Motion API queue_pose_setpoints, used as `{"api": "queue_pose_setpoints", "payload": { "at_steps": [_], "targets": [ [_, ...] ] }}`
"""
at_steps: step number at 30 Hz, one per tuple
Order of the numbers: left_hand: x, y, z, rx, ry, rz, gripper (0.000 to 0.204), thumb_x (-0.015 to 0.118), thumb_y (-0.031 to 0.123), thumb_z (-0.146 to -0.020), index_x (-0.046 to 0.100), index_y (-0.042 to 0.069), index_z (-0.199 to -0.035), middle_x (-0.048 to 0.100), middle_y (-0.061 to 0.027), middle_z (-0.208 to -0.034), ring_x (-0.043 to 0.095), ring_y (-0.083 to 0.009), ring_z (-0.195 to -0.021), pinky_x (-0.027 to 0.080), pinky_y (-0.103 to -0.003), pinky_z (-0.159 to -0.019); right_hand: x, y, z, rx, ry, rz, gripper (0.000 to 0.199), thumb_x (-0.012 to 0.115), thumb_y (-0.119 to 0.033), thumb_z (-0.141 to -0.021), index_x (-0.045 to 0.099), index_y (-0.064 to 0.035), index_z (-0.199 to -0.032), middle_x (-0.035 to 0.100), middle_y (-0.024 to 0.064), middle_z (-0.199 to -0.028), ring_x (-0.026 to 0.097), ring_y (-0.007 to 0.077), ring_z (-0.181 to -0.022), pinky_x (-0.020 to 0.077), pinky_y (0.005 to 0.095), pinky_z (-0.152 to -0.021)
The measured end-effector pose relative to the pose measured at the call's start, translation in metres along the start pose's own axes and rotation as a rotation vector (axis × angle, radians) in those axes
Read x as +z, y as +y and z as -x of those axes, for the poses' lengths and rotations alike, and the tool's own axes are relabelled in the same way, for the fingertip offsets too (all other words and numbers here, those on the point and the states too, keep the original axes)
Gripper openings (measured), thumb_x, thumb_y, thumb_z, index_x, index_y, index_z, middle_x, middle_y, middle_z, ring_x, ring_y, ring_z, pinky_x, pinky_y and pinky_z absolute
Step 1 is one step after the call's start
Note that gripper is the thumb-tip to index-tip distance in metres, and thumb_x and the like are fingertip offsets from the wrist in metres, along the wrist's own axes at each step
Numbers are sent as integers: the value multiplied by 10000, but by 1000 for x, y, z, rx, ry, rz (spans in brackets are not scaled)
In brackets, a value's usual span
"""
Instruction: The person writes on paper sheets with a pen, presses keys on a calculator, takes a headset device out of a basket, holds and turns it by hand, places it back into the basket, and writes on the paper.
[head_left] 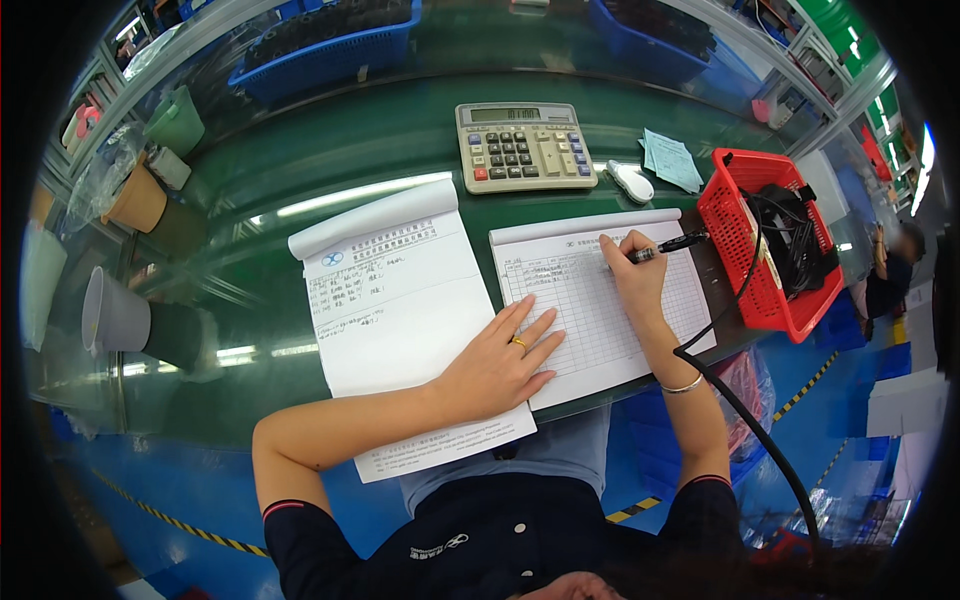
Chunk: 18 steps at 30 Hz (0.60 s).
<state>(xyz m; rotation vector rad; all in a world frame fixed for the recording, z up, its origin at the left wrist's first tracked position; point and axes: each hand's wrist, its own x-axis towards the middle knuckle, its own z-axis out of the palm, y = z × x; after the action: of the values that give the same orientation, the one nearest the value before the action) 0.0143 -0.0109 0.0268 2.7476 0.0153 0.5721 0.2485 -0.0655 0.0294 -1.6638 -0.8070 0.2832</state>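
Left hand (500,360) flat, fingers spread, on gridded form (600,300); right hand (635,270) clamped on pen (672,244) above.

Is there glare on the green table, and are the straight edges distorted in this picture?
Head view: long white light streaks reflect off the glossy green table above the left white paper pad; the fisheye bends the table's edges near the rim; the right hand with the black pen stays sharp.
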Motion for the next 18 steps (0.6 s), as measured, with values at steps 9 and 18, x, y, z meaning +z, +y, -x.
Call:
{"api": "queue_pose_setpoints", "payload": {
  "at_steps": [9, 18],
  "targets": [
    [1, -2, 4, -10, 23, -8, 471, 624, 292, -859, 542, 30, -1242, 460, -204, -1342, 364, -426, -1292, 339, -489, -1055, -2, 8, -7, -26, -28, -13, 388, 699, -112, -792, 405, -82, -540, 394, -69, -522, 310, 23, -506, 222, 236, -456],
    [9, -2, 6, -5, 72, 7, 458, 576, 303, -889, 537, 6, -1236, 468, -206, -1332, 369, -426, -1285, 312, -480, -1074, -10, 8, -6, -61, 5, 90, 402, 699, -114, -811, 400, -73, -545, 386, -64, -528, 307, 29, -516, 230, 235, -469]
  ]
}}
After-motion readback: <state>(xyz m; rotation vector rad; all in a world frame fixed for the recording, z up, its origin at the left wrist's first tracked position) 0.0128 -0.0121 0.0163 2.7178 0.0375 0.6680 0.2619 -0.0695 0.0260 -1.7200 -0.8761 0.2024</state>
